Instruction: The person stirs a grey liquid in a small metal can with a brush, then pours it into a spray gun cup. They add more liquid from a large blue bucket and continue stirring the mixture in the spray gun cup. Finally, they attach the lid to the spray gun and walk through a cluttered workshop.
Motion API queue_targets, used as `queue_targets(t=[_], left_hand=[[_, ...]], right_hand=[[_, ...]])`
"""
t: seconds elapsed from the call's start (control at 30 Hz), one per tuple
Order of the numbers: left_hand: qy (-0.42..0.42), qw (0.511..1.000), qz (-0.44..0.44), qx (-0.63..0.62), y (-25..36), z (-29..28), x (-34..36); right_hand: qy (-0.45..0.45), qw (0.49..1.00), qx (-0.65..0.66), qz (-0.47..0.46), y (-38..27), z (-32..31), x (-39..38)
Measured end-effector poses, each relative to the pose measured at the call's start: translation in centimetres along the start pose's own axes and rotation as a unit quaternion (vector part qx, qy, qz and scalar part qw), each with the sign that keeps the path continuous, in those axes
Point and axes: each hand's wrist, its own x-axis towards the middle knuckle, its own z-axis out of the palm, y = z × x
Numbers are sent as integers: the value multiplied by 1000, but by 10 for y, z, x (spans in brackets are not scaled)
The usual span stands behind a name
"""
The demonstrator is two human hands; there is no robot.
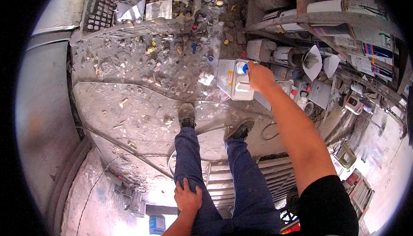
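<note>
My right hand [260, 76] is stretched out over a rectangular metal can [223, 79] with a pale top, a yellow label patch and a carrying handle [244, 87]. Pinched in its fingers is a small blue cap [245, 68], right beside the can's round white spout [240, 67]. Whether the cap touches the spout, I cannot tell. My left hand [188, 196] lies with fingers apart on my left trouser leg [189, 154], holding nothing. The can stands on the dirty ground ahead of my shoes, to the right.
A metal shelf frame [297, 18] with several cans and bottles runs along the right. Litter and a loose hose [142, 87] cover parts of the ground [120, 120]. At the far left lies a framed bin of rubbish [137, 27]. Behind my legs is a slatted grate [219, 184].
</note>
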Motion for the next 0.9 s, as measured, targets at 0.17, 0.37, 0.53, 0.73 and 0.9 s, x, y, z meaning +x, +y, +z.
queue_targets(t=[0.17, 0.37, 0.53, 0.73, 0.9], left_hand=[[5, 1000, 1, -1, 1, 0, -1], [11, 1000, 5, -1, 0, 2, -2], [19, 1000, 5, 3, 4, 1, -2], [19, 1000, 1, 5, 8, 0, -2], [5, 1000, -8, 0, 6, -1, -2]], right_hand=[[-7, 991, -90, -94, -1, -17, 4], [-17, 995, -60, -80, 1, -9, 6], [-49, 949, 263, 165, -3, 13, 23], [-37, 725, 595, 344, -10, 17, 14], [82, 972, 131, 175, -22, 6, -10]])
